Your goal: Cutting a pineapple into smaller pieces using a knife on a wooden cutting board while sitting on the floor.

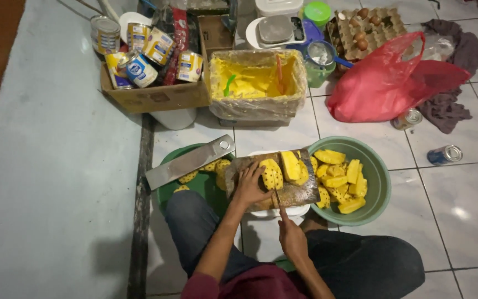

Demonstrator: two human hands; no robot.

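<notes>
- We sit on the tiled floor with a worn cutting board laid across a white basin between our knees.
- Our left hand presses down on a peeled pineapple, fingers curled over its top to hold it on the board.
- Our right hand is clenched around the handle of a knife, whose blade points toward the fruit beside the left hand.
- A second piece of pineapple, a long yellow wedge, lies on the board just beside the held one.
- As for progress, we judge the cutting well under way: the green bowl to our right already holds a good heap of cut chunks.
- What is left, as far as we can see: the fruit on the board, plus a few peeled pieces in the green basin on our left, partly hidden under a long flat metal blade resting across its rim.
- The pineapple looks bright yellow and skinned, its surface dotted with dark eyes; the cut chunks show smooth, wet-looking faces.
- Further off stand a lined box of yellow stuff, a carton of tins, an egg tray and a red plastic bag.
</notes>
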